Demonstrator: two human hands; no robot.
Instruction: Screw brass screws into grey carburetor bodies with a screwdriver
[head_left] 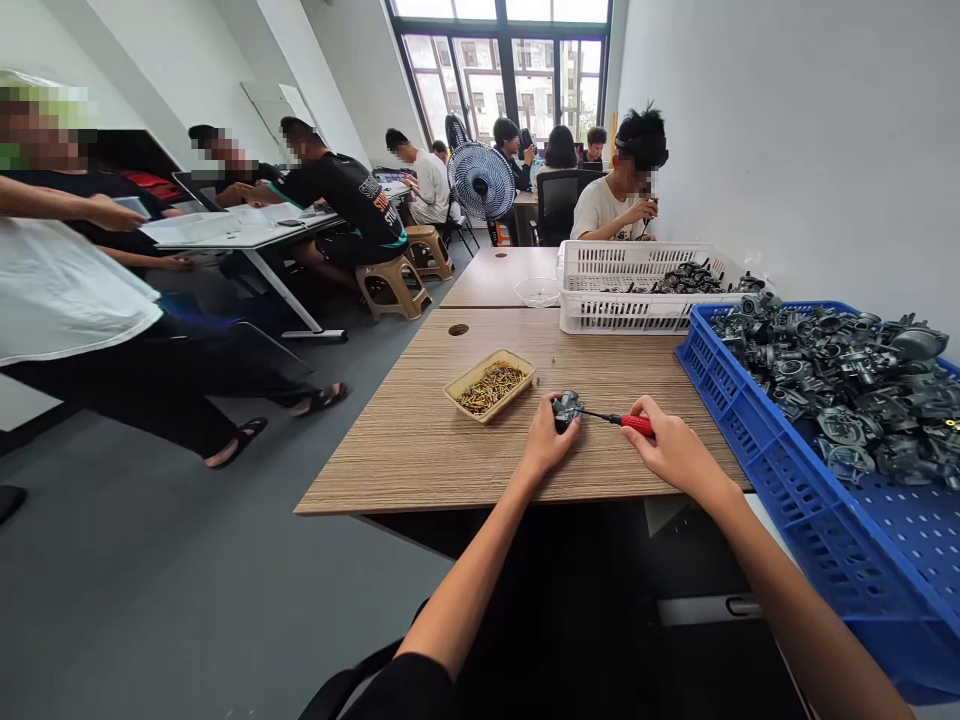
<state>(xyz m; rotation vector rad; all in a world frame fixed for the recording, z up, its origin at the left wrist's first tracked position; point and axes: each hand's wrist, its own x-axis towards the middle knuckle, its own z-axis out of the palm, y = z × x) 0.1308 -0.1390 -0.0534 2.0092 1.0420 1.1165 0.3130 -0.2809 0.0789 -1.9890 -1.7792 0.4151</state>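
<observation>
My left hand (550, 440) is closed around a small grey metal carburetor (568, 402), holding it just above or on the wooden table. In my right hand (664, 440) is a screwdriver (636, 424) with a red handle, lying nearly level and pointing left. Its dark shaft reaches the right side of the carburetor; the exact spot where the tip meets it is too small to make out. Beyond my left hand stands a cream tray (452, 391) filled with brass-coloured screws or small parts.
To my right a blue crate (795, 515) holds many carburetors (847, 360). A white basket (630, 315) with more parts stands at the table's far side. A few tiny pieces lie near the tray. One person (622, 200) sits opposite; another walks at left.
</observation>
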